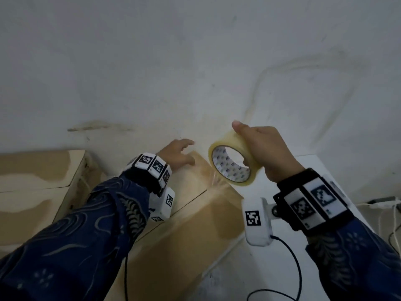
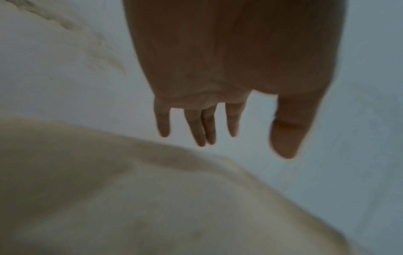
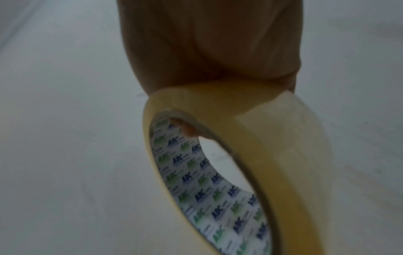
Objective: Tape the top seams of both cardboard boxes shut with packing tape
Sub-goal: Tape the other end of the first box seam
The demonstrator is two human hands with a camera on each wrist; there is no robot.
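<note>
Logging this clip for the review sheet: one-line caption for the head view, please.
Right hand grips a clear packing tape roll above the nearer cardboard box; open left hand reaches over its far end.

Head view looks down and forward from above both hands — wide, farthest back. Left wrist view faces along left hand [image 2: 229, 72], close above box [image 2: 130, 198]. Right wrist view sits nearest, tape roll [image 3: 250, 155] filling frame — same roll appears in head view.
</note>
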